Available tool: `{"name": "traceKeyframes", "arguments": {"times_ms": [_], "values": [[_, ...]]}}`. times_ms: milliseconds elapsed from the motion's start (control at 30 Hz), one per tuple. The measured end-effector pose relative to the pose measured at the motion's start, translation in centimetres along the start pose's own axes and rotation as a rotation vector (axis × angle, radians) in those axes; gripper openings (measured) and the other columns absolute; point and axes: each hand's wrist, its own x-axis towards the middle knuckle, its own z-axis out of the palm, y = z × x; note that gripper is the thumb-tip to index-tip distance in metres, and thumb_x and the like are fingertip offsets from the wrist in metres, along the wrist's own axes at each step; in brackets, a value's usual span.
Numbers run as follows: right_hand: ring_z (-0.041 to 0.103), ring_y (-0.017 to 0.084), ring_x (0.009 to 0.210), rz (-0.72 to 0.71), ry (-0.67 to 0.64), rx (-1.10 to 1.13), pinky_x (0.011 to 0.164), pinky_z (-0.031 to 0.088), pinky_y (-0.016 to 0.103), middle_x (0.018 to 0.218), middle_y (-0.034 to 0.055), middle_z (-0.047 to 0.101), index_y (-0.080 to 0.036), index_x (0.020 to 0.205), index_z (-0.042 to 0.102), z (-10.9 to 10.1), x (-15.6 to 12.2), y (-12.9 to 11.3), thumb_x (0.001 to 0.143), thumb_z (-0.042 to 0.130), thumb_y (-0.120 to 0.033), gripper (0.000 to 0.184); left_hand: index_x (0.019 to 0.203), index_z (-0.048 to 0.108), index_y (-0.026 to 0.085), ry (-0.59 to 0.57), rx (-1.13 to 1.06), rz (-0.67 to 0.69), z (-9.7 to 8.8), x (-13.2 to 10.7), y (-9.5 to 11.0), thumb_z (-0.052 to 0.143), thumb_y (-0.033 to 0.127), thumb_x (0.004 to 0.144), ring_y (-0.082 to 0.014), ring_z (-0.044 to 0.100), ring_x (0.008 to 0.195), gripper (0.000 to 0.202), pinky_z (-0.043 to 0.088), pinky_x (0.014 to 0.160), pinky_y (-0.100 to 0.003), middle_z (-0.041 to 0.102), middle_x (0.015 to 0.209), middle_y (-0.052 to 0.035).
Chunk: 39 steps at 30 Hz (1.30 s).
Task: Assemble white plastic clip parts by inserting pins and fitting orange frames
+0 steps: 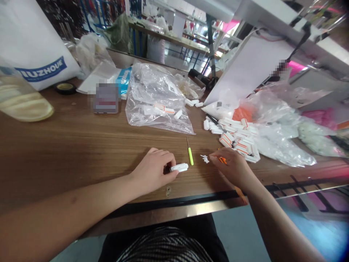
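So, at the near edge of the wood-grain table (81, 145), two bare hands work close together. The left hand (154, 171) is curled around the end of a ribbed white plastic part (180, 167), grasping it, with the part's free end sticking out to the right. The right hand (229, 168) lies just right of that, fingers bent and tips pointing left. An orange piece (223, 160) shows under the fingers, but whether they grip it cannot be told; the hand hides most of it.

A yellow-green handled awl (190, 155) lies between the hands, just beside the white part, not held. A few tiny white bits (204, 158) sit just off the right fingertips. Farther right, a heap of white parts with orange stripes (234, 140) lies near the right hand, and some are half buried among loose plastic film (280, 145). Toward the far side, a clear plastic bag (155, 100) holds or lies under more white pieces. Far left are a black tape roll (64, 88) and a white sack with blue lettering (35, 47).

A flat object (105, 98) left of the bag is pixelated, so its kind is unreadable. The white part's underside is out of sight, and the small bits are too small to make out.
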Motion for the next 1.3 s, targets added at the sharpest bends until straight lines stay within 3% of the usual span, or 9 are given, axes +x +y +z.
{"name": "traceKeyframes", "arguments": {"times_ms": [133, 400, 567, 700, 900, 1033, 1300], "values": [[0.067, 0.020, 0.075, 0.178, -0.154, -0.037, 0.071, 0.047, 0.031, 0.082, 0.0022, 0.074, -0.022, 0.080, 0.076, -0.2, -0.1, 1.4, 0.084, 0.060, -0.032, 0.020, 0.076, 0.058, 0.020, -0.003, -0.002, 0.005, 0.1, 0.0, -0.1, 0.064, 0.032, 0.083, -0.0158, 0.053, 0.070, 0.015, 0.036, 0.079, -0.037, 0.061, 0.072, 0.0027], [0.065, 0.018, 0.065, 0.247, -0.098, -0.023, 0.062, 0.045, 0.029, 0.070, 0.0012, 0.072, -0.021, 0.071, 0.073, 1.6, -0.4, 1.7, 0.077, 0.063, -0.034, 0.018, 0.077, 0.057, 0.020, 0.000, -0.009, 0.013, 0.0, 0.1, -0.2, 0.065, 0.032, 0.084, -0.0152, 0.054, 0.071, 0.015, 0.035, 0.079, -0.037, 0.060, 0.072, 0.0036], [0.063, 0.018, 0.062, 0.281, -0.079, 0.058, 0.060, 0.045, 0.029, 0.068, 0.0027, 0.071, -0.020, 0.069, 0.071, 0.9, -0.1, 0.9, 0.075, 0.062, -0.036, 0.019, 0.078, 0.058, 0.020, -0.001, -0.008, 0.014, 0.1, 0.1, -0.3, 0.065, 0.032, 0.084, -0.0152, 0.054, 0.071, 0.015, 0.035, 0.080, -0.037, 0.060, 0.072, 0.0035], [0.064, 0.018, 0.071, 0.199, -0.042, 0.223, 0.066, 0.046, 0.029, 0.073, 0.0031, 0.071, -0.020, 0.070, 0.069, 0.2, 0.2, -1.7, 0.076, 0.062, -0.033, 0.016, 0.077, 0.058, 0.020, 0.009, -0.006, 0.009, 0.3, 0.1, -0.4, 0.066, 0.031, 0.082, -0.0150, 0.054, 0.071, 0.014, 0.035, 0.080, -0.036, 0.060, 0.072, 0.0039], [0.058, 0.014, 0.069, -0.106, -0.132, 0.312, 0.074, 0.042, 0.031, 0.070, -0.0010, 0.065, -0.020, 0.070, 0.064, 1.7, 0.8, -5.6, 0.082, 0.062, -0.024, 0.013, 0.077, 0.059, 0.020, 0.017, -0.007, 0.011, 0.2, 0.1, -0.2, 0.067, 0.029, 0.082, -0.0147, 0.054, 0.070, 0.012, 0.035, 0.080, -0.036, 0.060, 0.070, 0.0046], [0.058, 0.014, 0.072, -0.164, -0.148, 0.234, 0.081, 0.038, 0.034, 0.071, -0.0029, 0.065, -0.020, 0.071, 0.062, 2.8, 1.2, -6.1, 0.083, 0.063, -0.019, 0.012, 0.076, 0.058, 0.020, 0.019, -0.011, 0.018, 0.1, 0.1, -0.1, 0.066, 0.030, 0.083, -0.0150, 0.054, 0.069, 0.014, 0.036, 0.080, -0.036, 0.060, 0.069, 0.0046], [0.058, 0.014, 0.072, -0.204, -0.151, 0.163, 0.079, 0.035, 0.034, 0.070, -0.0032, 0.063, -0.020, 0.071, 0.061, 2.8, 1.3, -5.7, 0.082, 0.063, -0.017, 0.012, 0.077, 0.058, 0.021, 0.015, -0.007, 0.023, 0.3, 0.1, -0.3, 0.066, 0.031, 0.083, -0.0151, 0.055, 0.069, 0.014, 0.036, 0.079, -0.037, 0.060, 0.070, 0.0042]]}}
